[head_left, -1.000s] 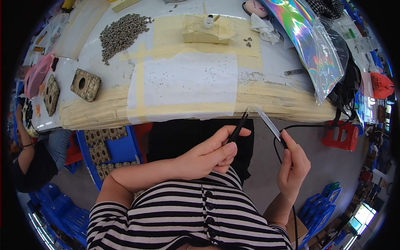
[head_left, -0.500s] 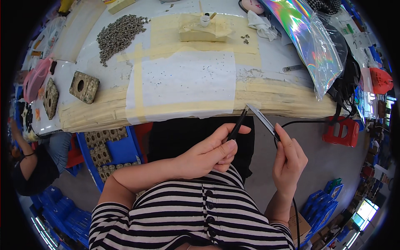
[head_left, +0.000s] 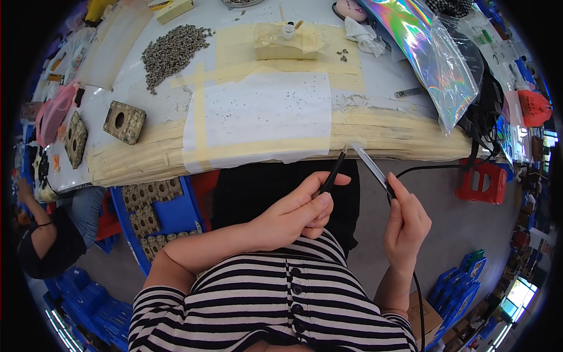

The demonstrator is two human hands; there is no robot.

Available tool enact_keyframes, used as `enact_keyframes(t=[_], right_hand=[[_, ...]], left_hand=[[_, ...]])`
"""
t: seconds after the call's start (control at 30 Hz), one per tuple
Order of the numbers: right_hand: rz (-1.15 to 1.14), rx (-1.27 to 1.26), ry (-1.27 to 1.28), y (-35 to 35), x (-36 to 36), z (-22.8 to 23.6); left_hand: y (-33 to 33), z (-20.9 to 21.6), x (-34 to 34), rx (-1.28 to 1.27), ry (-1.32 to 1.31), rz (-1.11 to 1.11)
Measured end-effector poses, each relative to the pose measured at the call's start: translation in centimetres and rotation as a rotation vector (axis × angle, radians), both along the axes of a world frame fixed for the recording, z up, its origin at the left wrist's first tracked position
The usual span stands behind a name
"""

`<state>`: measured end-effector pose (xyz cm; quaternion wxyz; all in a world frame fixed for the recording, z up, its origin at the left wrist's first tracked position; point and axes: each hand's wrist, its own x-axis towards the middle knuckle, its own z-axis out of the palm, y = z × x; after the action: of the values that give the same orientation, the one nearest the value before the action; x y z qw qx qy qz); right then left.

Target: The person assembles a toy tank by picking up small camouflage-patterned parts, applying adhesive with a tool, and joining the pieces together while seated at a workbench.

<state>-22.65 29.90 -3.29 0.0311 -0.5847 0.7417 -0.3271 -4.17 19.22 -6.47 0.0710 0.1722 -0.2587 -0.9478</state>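
My left hand [head_left: 302, 210] is closed round a slim black tool [head_left: 334, 173] with a narrow pointed tip aimed at the table's front edge; whether it is a pen or tweezers I cannot tell. Between the thumb and fingers of my right hand [head_left: 406, 220] is a utility knife [head_left: 372, 168], its flat silvery blade slanting up and left. The two tips come close together but stand apart, just before the taped edge. Something tiny may sit at the black tool's tip; it is too small to make out.
White paper [head_left: 264, 111] with scattered specks is taped to the table. A heap of small metallic parts [head_left: 173, 56], camouflage-patterned pieces [head_left: 125, 122] and a taped block [head_left: 287, 50] lie beyond. A black cable [head_left: 434, 168] passes my right hand. Left below stands a blue tray [head_left: 170, 214]; right, a red stool [head_left: 482, 183].
The knife's tip has drawn slightly to the right, away from the black tool's tip. Both hands keep their grip. The whole view has shifted a little.
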Motion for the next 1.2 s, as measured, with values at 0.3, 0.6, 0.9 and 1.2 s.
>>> enact_keyframes(t=[0.3, 0.6, 0.9, 1.2], right_hand=[[0.000, 0.042, 0.150, -0.2, 0.1, -0.1], [0.023, -0.010, 0.037, 0.2, -0.5, -0.4], [0.014, 0.017, 0.097, -0.1, -0.3, -0.2], [0.040, 0.025, 0.178, -0.4, 0.2, -0.6]], left_hand=[[0.0, -0.2, 0.1, 0.035, 0.001, 0.021], [-0.4, -0.7, -0.2, 0.295, 0.007, 0.056], [-0.5, -0.7, -0.3, 0.327, 0.001, 0.050], [-0.8, -1.0, -0.7, 0.317, -0.021, 0.003]])
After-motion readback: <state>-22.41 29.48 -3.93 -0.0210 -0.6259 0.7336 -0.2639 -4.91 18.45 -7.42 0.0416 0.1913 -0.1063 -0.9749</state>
